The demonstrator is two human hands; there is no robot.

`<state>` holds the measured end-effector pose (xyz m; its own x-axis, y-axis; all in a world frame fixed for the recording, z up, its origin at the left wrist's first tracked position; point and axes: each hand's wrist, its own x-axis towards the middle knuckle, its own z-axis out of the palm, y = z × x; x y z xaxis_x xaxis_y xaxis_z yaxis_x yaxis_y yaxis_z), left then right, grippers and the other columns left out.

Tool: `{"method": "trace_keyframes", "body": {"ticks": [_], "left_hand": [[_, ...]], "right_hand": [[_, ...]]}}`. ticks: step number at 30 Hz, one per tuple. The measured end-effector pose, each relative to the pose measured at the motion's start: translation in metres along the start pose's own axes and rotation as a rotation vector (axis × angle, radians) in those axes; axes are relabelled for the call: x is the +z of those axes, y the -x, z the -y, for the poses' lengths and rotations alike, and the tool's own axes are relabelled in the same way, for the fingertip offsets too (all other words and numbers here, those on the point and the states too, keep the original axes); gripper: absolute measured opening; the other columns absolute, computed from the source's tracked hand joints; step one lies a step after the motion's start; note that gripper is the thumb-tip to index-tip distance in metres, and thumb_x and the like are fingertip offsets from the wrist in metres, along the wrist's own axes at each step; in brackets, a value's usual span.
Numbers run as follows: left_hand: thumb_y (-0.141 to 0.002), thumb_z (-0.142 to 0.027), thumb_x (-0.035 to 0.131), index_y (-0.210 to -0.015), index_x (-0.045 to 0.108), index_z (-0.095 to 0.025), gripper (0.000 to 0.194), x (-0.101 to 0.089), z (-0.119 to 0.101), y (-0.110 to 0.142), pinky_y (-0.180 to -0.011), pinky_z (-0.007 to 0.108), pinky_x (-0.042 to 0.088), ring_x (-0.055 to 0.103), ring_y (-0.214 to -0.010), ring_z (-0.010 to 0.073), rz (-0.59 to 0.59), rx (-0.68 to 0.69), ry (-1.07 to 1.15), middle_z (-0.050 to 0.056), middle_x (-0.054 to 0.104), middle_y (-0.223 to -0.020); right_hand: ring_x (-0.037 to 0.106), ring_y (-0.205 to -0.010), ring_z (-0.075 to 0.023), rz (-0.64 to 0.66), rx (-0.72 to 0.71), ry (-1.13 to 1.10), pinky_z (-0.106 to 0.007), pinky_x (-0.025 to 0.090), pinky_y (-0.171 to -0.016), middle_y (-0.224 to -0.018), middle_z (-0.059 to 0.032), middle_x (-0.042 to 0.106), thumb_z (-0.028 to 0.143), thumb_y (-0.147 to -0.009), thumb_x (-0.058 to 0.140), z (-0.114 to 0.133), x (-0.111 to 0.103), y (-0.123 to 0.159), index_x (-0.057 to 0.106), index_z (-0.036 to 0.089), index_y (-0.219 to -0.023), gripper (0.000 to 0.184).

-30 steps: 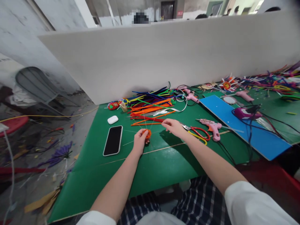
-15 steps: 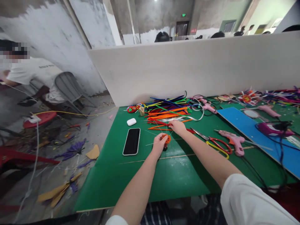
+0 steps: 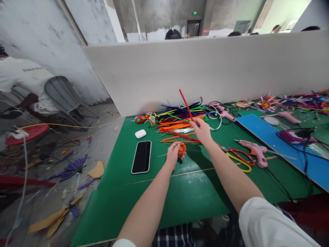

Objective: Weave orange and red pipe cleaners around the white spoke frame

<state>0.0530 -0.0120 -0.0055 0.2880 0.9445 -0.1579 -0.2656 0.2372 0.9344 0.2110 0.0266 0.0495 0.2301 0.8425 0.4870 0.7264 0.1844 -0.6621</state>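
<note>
Between the closed fingers of my left hand [image 3: 174, 155] is a small round orange pipe-cleaner piece [image 3: 182, 148], with thin wires sticking out around it. My right hand [image 3: 201, 129] pinches the lower end of a red pipe cleaner [image 3: 185, 103], which slants up and leftward above the pile. Behind both hands lies a pile of pipe cleaners [image 3: 171, 124] in orange, red, green, yellow and dark blue. Scissors [image 3: 240, 158] with red and yellow handles rest beside my right forearm, which covers part of their blades.
A phone [image 3: 141, 157] and a white earbud case [image 3: 140, 133] lie left of my hands. To the right are a pink glue gun [image 3: 254, 151] with its cord and a blue board [image 3: 277, 147]. A white partition [image 3: 205, 68] closes off the table's back. One person [image 3: 23, 73] sits at far left.
My right hand has lifted a red pipe cleaner up from the pile. My left hand still holds the orange piece, now turned with its round opening showing. The view has shifted slightly right.
</note>
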Motion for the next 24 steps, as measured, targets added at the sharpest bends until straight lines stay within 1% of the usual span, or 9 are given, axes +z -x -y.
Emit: {"method": "trace_keyframes", "body": {"ticks": [1,4,6,9,12,15,18,20,24], "left_hand": [[-0.072,-0.044,0.051,-0.089,0.055,-0.013,0.035,0.000,0.000,-0.001,-0.034,0.018,0.037,0.050,-0.035,0.0092,0.007,-0.004,0.006,0.000,0.058,-0.050],[-0.074,-0.048,0.049,-0.088,0.056,-0.012,0.040,-0.001,-0.001,-0.005,-0.033,0.019,0.036,0.050,-0.034,0.0103,0.043,-0.030,0.016,0.002,0.059,-0.050],[-0.075,-0.050,0.048,-0.089,0.055,-0.011,0.042,-0.003,-0.002,-0.009,-0.034,0.020,0.037,0.050,-0.034,0.0106,0.067,-0.048,0.026,0.003,0.059,-0.051],[-0.075,-0.050,0.050,-0.091,0.054,-0.013,0.041,-0.006,-0.002,-0.016,-0.036,0.019,0.038,0.050,-0.036,0.0095,0.082,-0.054,0.044,0.002,0.060,-0.053],[-0.073,-0.047,0.057,-0.095,0.054,-0.013,0.040,-0.008,-0.002,-0.019,-0.037,0.018,0.038,0.051,-0.038,0.0082,0.096,-0.048,0.056,0.001,0.060,-0.056],[-0.071,-0.043,0.061,-0.105,0.054,-0.012,0.046,-0.010,-0.002,-0.020,-0.038,0.018,0.039,0.051,-0.040,0.0078,0.114,-0.049,0.060,0.002,0.061,-0.059],[-0.070,-0.041,0.063,-0.114,0.051,-0.012,0.054,-0.009,-0.001,-0.019,-0.039,0.018,0.040,0.052,-0.040,0.0080,0.103,-0.051,0.039,0.002,0.062,-0.060],[-0.069,-0.042,0.063,-0.112,0.052,-0.013,0.053,-0.008,0.000,-0.019,-0.038,0.019,0.040,0.052,-0.039,0.0080,0.075,-0.038,0.004,0.001,0.061,-0.060],[-0.067,-0.043,0.064,-0.093,0.055,-0.013,0.040,-0.005,0.001,-0.019,-0.036,0.018,0.039,0.050,-0.036,0.0065,0.023,-0.009,-0.042,0.000,0.061,-0.060]], "right_hand": [[0.053,-0.052,-0.0103,-0.021,0.020,-0.096,-0.022,0.041,-0.052,-0.065,0.0009,0.060,0.042,-0.085,0.042,0.004,-0.003,-0.002,0.058,0.018,-0.091,0.029],[0.049,-0.042,-0.0078,-0.097,0.144,-0.545,-0.019,0.037,-0.040,-0.059,0.0031,0.056,0.044,-0.078,0.053,0.013,-0.012,-0.007,0.058,0.018,-0.082,0.027],[0.049,-0.041,-0.0077,-0.106,0.191,-0.698,-0.018,0.037,-0.036,-0.058,0.0038,0.056,0.042,-0.075,0.058,0.015,-0.014,-0.008,0.058,0.018,-0.079,0.024],[0.051,-0.041,-0.0080,-0.115,0.281,-0.801,-0.019,0.041,-0.037,-0.058,0.0040,0.057,0.040,-0.072,0.061,0.008,-0.012,-0.008,0.057,0.018,-0.074,0.022],[0.054,-0.042,-0.0083,-0.179,0.371,-0.882,-0.019,0.044,-0.037,-0.058,0.0043,0.059,0.038,-0.070,0.062,-0.005,-0.008,-0.004,0.057,0.018,-0.073,0.021],[0.057,-0.045,-0.0084,-0.258,0.427,-0.968,-0.018,0.046,-0.038,-0.059,0.0048,0.060,0.036,-0.069,0.065,-0.016,-0.008,0.003,0.058,0.018,-0.075,0.021],[0.058,-0.046,-0.0086,-0.300,0.507,-1.064,-0.017,0.048,-0.039,-0.058,0.0040,0.062,0.036,-0.067,0.067,-0.023,-0.010,0.011,0.058,0.017,-0.076,0.023],[0.059,-0.046,-0.0086,-0.324,0.536,-1.101,-0.017,0.049,-0.040,-0.058,0.0031,0.063,0.035,-0.067,0.068,-0.025,-0.012,0.015,0.057,0.016,-0.076,0.023],[0.061,-0.048,-0.0086,-0.342,0.555,-1.144,-0.016,0.049,-0.042,-0.060,0.0022,0.064,0.031,-0.071,0.066,-0.026,-0.013,0.020,0.057,0.016,-0.077,0.018]]}}
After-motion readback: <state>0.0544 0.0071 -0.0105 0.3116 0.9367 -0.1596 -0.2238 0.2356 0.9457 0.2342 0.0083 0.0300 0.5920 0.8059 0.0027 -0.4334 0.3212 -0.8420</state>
